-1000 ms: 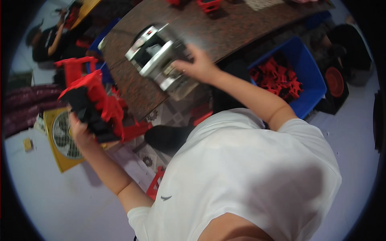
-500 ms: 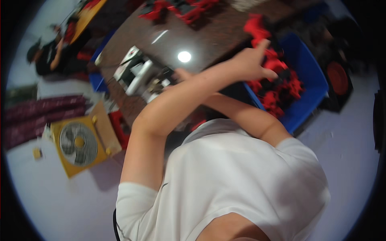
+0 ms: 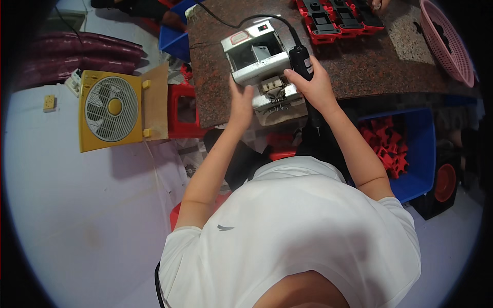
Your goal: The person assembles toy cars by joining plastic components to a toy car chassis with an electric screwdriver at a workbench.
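A white, box-shaped machine (image 3: 257,68), probably a screw feeder, stands near the table's front edge, with a metal mechanism facing me. My left hand (image 3: 240,105) is at its near left corner, fingers stretched along the side and thumb apart. On the other side, my right hand (image 3: 319,91) is closed round a black corded electric screwdriver (image 3: 301,60). Its thin bit points down toward me, past the table edge. Part of the right-hand fingers is hidden behind the tool.
Red-and-black moulded parts (image 3: 334,20) lie in a row on the brown stone table (image 3: 205,72). A pink basket (image 3: 447,41) is at far right. Beside my right arm, a blue bin (image 3: 421,149) contains red parts. A yellow fan (image 3: 110,108) stands left; another person's arm (image 3: 173,20) shows beyond.
My right arm has swung back from the blue bin to the machine, so my arms are uncrossed. The right hand now grips the screwdriver. My view has turned and sharpened.
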{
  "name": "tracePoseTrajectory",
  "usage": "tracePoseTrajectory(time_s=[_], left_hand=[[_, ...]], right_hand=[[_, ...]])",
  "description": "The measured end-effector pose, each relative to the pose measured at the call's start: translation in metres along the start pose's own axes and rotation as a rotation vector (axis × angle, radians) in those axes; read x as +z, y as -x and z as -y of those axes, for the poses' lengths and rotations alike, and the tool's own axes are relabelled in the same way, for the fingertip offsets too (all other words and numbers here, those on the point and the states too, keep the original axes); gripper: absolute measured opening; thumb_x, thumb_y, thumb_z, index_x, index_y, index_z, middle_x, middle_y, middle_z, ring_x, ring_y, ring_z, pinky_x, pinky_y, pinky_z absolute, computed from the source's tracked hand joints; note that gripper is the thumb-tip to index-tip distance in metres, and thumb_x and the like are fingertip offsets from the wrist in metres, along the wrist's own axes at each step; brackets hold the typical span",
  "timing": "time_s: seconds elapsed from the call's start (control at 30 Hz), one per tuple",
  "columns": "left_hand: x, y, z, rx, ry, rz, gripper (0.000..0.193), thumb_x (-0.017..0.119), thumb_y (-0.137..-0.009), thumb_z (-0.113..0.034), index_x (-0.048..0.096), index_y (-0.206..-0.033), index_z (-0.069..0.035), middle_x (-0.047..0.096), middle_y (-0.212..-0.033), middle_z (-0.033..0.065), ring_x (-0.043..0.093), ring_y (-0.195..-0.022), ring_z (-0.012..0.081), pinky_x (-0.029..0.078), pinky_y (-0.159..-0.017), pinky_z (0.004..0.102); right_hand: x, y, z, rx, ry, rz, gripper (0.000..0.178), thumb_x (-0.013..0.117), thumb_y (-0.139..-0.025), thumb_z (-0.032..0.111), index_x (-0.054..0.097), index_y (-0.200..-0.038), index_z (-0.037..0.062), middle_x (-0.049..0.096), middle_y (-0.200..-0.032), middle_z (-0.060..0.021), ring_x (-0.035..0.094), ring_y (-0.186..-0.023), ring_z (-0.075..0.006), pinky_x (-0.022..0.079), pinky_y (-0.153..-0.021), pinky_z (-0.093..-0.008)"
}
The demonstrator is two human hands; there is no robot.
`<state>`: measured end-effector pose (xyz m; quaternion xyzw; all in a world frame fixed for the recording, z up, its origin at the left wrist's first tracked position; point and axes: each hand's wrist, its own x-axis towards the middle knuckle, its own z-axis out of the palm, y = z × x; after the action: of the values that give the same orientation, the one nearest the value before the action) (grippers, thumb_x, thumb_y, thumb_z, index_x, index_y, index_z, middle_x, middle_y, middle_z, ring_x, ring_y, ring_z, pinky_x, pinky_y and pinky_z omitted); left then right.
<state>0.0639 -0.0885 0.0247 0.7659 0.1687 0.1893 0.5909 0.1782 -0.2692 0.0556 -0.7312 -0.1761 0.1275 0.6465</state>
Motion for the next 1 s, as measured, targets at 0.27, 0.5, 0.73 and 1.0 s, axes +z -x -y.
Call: tracePoseTrajectory(time_s=[0.27, 0.5, 0.73, 1.0], left_hand=[[-0.001, -0.042, 0.035, 0.054, 0.093, -0.086, 0.067, 0.044, -0.101, -0.035, 0.014, -0.147, 0.003, 0.04, -0.139, 0.0188, 0.038, -0.129, 0.0252, 0.027, -0.108, 0.0318], [-0.011, -0.067, -0.007, 0.428, -0.118, -0.371, 0.049, 0.05, -0.093, -0.013, 0.034, -0.137, 0.001, 0.049, -0.129, 0.0173, 0.047, -0.119, 0.0268, 0.033, -0.104, 0.035], [0.077, -0.042, -0.08, 0.708, -0.403, 0.529, 0.039, 0.057, -0.077, 0.002, 0.053, -0.116, -0.003, 0.054, -0.114, 0.0175, 0.053, -0.108, 0.0278, 0.042, -0.091, 0.0397], [0.234, -0.146, -0.08, 0.717, -1.029, 0.253, 0.058, 0.075, -0.071, -0.036, 0.05, -0.118, -0.01, 0.056, -0.107, 0.0108, 0.053, -0.101, 0.0293, 0.043, -0.077, 0.0417]], right_hand=[[0.023, -0.03, 0.0, 0.028, -0.057, -0.051, 0.043, 0.077, -0.076, 0.033, 0.058, -0.095, 0.0003, 0.064, -0.08, -0.0086, 0.061, -0.072, -0.0157, 0.049, -0.066, -0.0309], [0.022, -0.049, 0.029, -0.146, 0.005, -0.14, 0.045, 0.076, -0.077, 0.027, 0.058, -0.109, 0.0003, 0.068, -0.094, -0.0105, 0.065, -0.086, -0.0163, 0.05, -0.077, -0.0305], [-0.064, 0.006, 0.142, -0.676, 0.036, -0.202, 0.059, 0.081, -0.072, 0.019, 0.05, -0.119, -0.0009, 0.066, -0.096, -0.0126, 0.066, -0.083, -0.0163, 0.052, -0.075, -0.0294], [-0.099, 0.026, 0.121, -0.662, 0.05, -0.244, 0.059, 0.08, -0.073, 0.031, 0.051, -0.115, 0.0017, 0.065, -0.09, -0.0134, 0.068, -0.082, -0.0242, 0.052, -0.074, -0.0331]])
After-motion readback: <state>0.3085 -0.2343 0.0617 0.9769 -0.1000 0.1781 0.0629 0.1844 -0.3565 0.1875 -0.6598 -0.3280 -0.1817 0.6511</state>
